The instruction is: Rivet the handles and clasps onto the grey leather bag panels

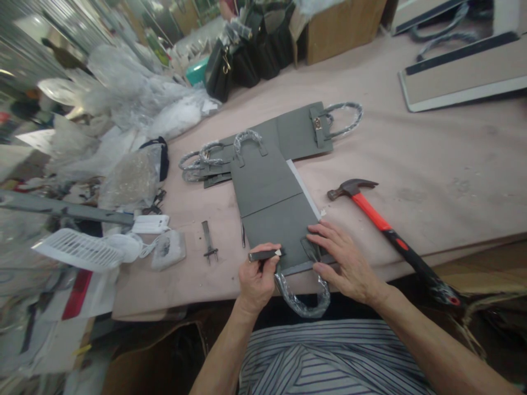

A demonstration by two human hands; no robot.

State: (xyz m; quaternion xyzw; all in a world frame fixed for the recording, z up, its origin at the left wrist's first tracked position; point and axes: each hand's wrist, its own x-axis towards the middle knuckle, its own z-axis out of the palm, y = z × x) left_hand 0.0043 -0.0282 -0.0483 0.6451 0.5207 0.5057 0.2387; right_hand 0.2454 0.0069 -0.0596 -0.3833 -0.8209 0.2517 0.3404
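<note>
A flat grey handbag panel (272, 192) lies on the table in front of me, a crease across its middle. Clear plastic wraps the curved handle (307, 307) at its near end, which hangs past the table edge. My left hand (257, 280) is closed around a short dark bar-shaped tool (263, 255) with a pale tip, above the panel's near left part. I cannot make out the tool's kind. My right hand (346, 263) rests with fingers spread on the near right corner, beside the handle's base. Another grey bag piece (288, 131) with wrapped handles lies partly beneath the panel.
A claw hammer (379, 219) with a red and black grip lies to the right. Left are a small metal pronged tool (209, 244) and a white slotted plastic piece (78, 249). Dark bags (247, 55) and a cardboard box (346, 30) stand behind; beige panels (465, 77) lie far right.
</note>
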